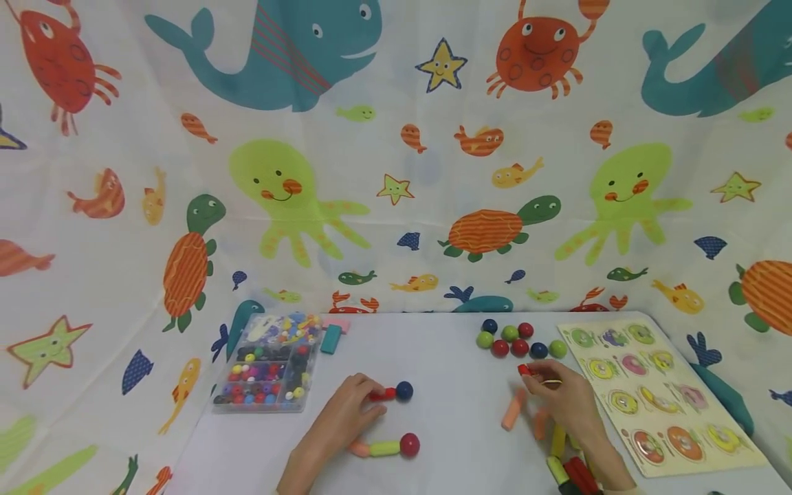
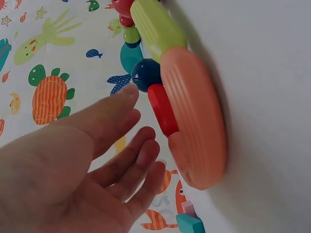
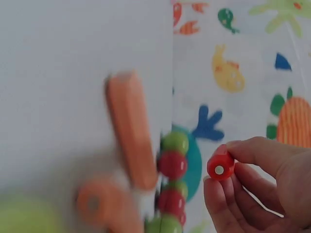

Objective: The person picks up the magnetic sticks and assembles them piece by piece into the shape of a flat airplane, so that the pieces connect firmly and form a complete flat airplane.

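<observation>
Head view: loose balls (image 1: 520, 340) are seen far of the right hand (image 1: 566, 402), which pinches a red stick (image 1: 524, 370); the left hand (image 1: 349, 412), fingers relaxed, touches another red stick (image 1: 382, 394).

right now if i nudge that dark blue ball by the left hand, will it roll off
Probably not far: the dark blue ball looks joined to a red stick under the left hand, which should anchor it. Alone, it would likely roll, being round and glossy on a smooth table.
</observation>
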`<action>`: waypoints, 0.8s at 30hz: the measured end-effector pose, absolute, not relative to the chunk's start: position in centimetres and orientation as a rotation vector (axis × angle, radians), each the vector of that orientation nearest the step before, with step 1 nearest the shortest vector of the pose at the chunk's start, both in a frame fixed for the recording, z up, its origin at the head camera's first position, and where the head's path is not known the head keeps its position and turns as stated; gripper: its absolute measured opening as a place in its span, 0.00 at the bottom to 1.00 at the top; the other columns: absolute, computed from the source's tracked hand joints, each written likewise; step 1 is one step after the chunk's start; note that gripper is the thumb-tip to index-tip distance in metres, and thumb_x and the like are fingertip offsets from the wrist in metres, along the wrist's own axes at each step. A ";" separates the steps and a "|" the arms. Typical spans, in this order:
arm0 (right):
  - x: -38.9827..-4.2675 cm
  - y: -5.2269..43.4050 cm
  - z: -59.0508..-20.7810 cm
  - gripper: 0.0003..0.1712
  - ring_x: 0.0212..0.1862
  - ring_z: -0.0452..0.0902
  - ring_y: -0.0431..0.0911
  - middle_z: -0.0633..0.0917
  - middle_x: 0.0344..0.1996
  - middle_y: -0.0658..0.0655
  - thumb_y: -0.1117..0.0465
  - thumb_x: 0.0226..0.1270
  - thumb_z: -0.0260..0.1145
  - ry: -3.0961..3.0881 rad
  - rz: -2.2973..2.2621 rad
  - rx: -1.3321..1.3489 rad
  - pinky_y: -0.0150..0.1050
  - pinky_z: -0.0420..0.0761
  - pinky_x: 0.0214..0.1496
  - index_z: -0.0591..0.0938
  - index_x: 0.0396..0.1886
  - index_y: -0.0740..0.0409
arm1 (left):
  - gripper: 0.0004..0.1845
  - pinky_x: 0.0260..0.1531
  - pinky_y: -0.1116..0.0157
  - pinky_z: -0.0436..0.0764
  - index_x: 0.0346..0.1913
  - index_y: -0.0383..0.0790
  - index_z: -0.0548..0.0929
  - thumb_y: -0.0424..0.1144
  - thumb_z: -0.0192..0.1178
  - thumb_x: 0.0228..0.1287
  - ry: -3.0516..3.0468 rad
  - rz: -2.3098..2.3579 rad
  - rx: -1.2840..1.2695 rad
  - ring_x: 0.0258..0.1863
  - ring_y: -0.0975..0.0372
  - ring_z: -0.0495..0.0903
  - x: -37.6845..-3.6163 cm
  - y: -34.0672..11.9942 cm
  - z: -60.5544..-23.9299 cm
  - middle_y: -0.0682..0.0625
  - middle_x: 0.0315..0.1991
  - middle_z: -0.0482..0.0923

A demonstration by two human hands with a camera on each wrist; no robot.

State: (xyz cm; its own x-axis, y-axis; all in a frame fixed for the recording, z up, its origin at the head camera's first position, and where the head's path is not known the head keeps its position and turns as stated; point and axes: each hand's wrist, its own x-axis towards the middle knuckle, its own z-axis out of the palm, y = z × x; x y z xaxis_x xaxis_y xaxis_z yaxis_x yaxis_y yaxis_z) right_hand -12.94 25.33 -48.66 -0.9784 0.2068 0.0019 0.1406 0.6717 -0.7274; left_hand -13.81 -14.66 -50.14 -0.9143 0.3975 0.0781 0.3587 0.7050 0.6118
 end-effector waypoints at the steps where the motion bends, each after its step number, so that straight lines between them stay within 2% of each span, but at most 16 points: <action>1: -13.3 24.4 -48.7 0.20 0.48 0.80 0.47 0.87 0.45 0.54 0.53 0.66 0.73 -2.791 1.239 -0.274 0.25 0.79 0.42 0.84 0.55 0.53 | 0.14 0.51 0.63 0.81 0.51 0.46 0.86 0.43 0.70 0.64 2.852 0.996 0.621 0.48 0.60 0.76 -13.9 -14.5 -50.2 0.54 0.48 0.80; 9: -16.0 17.8 -49.6 0.15 0.44 0.81 0.43 0.87 0.38 0.49 0.58 0.62 0.76 -2.728 1.370 -0.047 0.23 0.79 0.44 0.87 0.48 0.53 | 0.18 0.50 0.60 0.83 0.54 0.44 0.85 0.42 0.71 0.63 2.847 0.913 0.528 0.47 0.61 0.75 -14.5 -13.5 -50.5 0.51 0.49 0.80; 14: -17.4 14.1 -50.6 0.12 0.40 0.80 0.40 0.87 0.35 0.47 0.60 0.61 0.76 -2.700 1.420 0.044 0.26 0.80 0.44 0.88 0.44 0.52 | 0.17 0.46 0.62 0.82 0.53 0.43 0.86 0.42 0.72 0.63 2.876 0.876 0.530 0.44 0.62 0.74 -14.9 -13.1 -50.7 0.51 0.48 0.80; 24: -19.0 8.0 -52.2 0.11 0.38 0.81 0.42 0.87 0.35 0.51 0.59 0.65 0.74 -2.683 1.561 0.082 0.28 0.82 0.38 0.86 0.46 0.56 | 0.15 0.44 0.63 0.80 0.51 0.43 0.86 0.42 0.71 0.63 2.899 0.857 0.558 0.43 0.62 0.74 -15.4 -12.7 -51.2 0.52 0.45 0.80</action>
State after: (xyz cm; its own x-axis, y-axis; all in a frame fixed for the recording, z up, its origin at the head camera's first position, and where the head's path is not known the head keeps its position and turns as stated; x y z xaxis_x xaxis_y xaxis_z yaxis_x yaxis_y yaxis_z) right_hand -18.96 7.95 -52.21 -0.9979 -0.0274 0.0580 -0.0640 0.4933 -0.8675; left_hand -15.42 -12.65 -51.16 -0.9318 0.3609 0.0375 0.3233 0.7788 0.5376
